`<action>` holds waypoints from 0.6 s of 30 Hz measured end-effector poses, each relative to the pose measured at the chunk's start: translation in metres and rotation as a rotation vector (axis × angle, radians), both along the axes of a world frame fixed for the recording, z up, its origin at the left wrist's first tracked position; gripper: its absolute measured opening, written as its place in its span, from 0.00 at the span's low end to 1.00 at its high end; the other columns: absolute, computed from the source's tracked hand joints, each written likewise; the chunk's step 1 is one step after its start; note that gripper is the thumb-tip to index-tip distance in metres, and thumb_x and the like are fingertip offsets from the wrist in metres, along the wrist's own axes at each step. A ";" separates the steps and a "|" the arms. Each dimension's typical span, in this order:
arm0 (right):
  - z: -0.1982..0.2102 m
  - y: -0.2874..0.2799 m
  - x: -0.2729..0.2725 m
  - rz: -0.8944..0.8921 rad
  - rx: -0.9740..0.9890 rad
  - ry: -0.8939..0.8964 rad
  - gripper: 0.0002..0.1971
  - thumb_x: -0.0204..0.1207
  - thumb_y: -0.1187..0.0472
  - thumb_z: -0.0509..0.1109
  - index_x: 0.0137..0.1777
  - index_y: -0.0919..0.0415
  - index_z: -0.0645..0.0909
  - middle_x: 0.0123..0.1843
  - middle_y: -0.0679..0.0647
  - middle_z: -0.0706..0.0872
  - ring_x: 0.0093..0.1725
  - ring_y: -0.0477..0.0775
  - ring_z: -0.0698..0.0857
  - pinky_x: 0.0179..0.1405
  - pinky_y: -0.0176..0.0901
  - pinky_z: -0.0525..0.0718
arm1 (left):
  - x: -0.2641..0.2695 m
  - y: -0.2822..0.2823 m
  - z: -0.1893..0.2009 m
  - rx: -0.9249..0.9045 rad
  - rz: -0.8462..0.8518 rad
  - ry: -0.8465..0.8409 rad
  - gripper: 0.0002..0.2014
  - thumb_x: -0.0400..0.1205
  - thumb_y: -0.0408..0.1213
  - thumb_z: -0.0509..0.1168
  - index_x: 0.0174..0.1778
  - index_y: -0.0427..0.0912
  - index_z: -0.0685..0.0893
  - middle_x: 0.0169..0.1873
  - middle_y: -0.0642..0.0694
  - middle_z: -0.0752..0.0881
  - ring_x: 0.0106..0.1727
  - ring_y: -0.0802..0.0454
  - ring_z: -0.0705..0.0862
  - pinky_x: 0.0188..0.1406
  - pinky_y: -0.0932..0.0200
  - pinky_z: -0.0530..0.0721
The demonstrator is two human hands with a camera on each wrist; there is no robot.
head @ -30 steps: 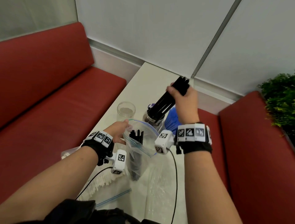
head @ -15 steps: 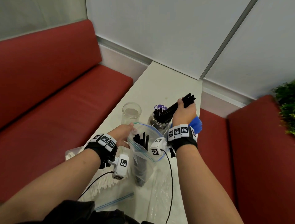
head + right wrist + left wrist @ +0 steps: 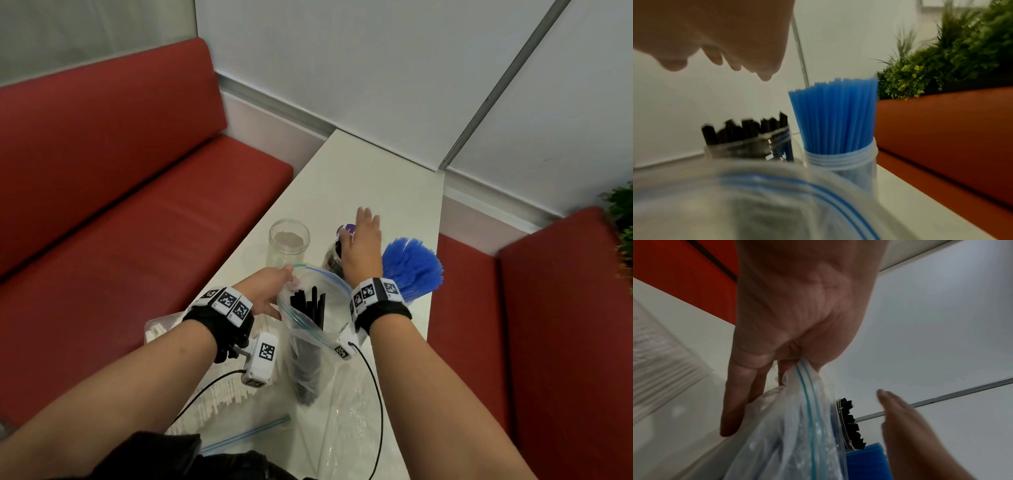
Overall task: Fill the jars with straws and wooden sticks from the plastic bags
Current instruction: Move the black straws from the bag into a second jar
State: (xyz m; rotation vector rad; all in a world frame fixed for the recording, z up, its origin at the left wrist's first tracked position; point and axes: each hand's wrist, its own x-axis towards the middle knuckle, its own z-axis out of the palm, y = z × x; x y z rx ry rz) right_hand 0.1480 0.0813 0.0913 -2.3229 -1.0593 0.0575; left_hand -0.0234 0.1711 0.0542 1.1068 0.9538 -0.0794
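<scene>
While lower centre of the head view is blocked by forearms, left hand [image 3: 265, 291] is pinching the zip rim of the plastic bag [image 3: 310, 346], black straws [image 3: 310, 303] poking out. Right hand [image 3: 363, 245], fingers spread and holding nothing, is hovering over and hiding most of the black-straw jar [image 3: 748, 146]. Blue-straw jar [image 3: 840, 155] is standing just right; empty jar [image 3: 288, 241] left. Purple label behind is unreadable.

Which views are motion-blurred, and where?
Head: mostly sharp, slight smear on the right hand. Left wrist: left hand crisp, right hand smeared at lower right. Right wrist: worst; zip bag and black straws blurred, blue straws clearer.
</scene>
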 end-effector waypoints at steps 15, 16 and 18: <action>0.004 -0.041 -0.055 0.096 -0.542 0.452 0.15 0.82 0.64 0.66 0.65 0.70 0.83 0.59 0.68 0.89 0.54 0.65 0.90 0.52 0.52 0.89 | -0.004 -0.006 0.005 0.060 0.076 -0.018 0.20 0.89 0.56 0.50 0.49 0.45 0.77 0.45 0.43 0.85 0.43 0.43 0.85 0.40 0.49 0.85; -0.005 -0.045 -0.065 0.154 -0.595 0.462 0.18 0.83 0.63 0.67 0.70 0.69 0.81 0.64 0.67 0.87 0.59 0.65 0.89 0.55 0.52 0.87 | -0.004 -0.007 0.004 0.071 0.105 -0.035 0.20 0.89 0.56 0.50 0.49 0.45 0.77 0.46 0.42 0.84 0.42 0.44 0.85 0.40 0.51 0.84; -0.027 -0.053 -0.088 0.183 -0.537 0.490 0.21 0.86 0.62 0.65 0.78 0.65 0.74 0.71 0.64 0.83 0.67 0.66 0.84 0.64 0.52 0.80 | -0.003 -0.011 0.001 0.057 0.130 -0.078 0.21 0.89 0.56 0.50 0.53 0.42 0.78 0.50 0.39 0.84 0.45 0.43 0.86 0.43 0.50 0.85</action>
